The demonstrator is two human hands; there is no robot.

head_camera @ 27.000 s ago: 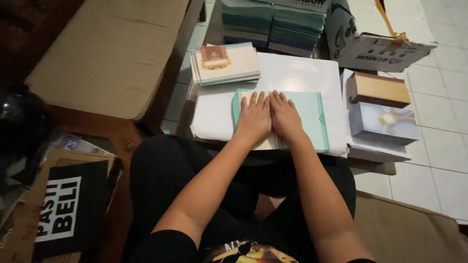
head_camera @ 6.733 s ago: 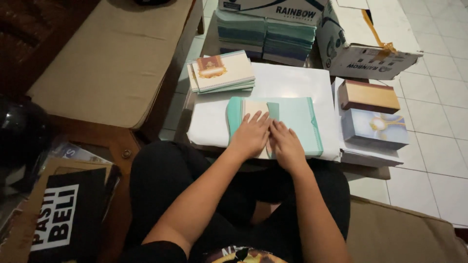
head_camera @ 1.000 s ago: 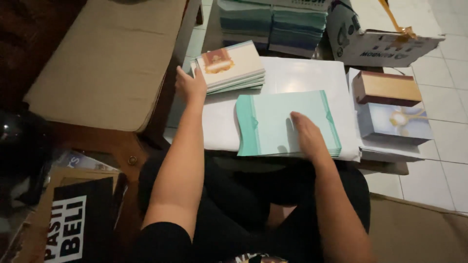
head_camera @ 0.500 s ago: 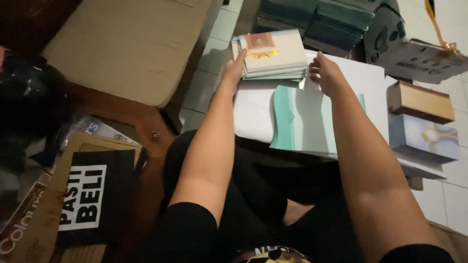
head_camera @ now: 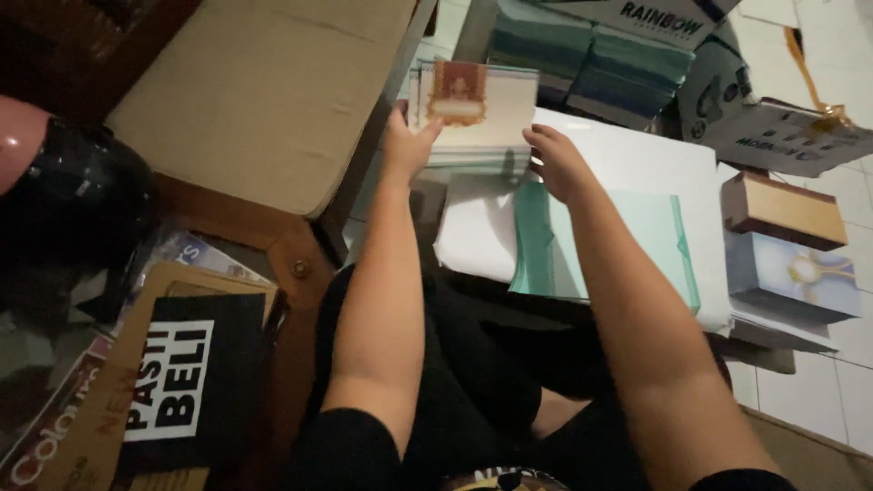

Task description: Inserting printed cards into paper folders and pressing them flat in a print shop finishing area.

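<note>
While teal packs (head_camera: 582, 55) wait behind, hands (head_camera: 406, 145) lift a cream sheet (head_camera: 473, 105).

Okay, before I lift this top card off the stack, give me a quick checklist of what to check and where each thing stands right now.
1. Left hand grips the top card at its left edge: ok.
2. Right hand at the card's right edge: ok.
3. Only one card picked up: cannot tell.
4. Card stack beneath stays squared: ok.
5. Green folder lies flat on the white sheets: ok.
6. Small boxes clear of the folder: ok.
</note>
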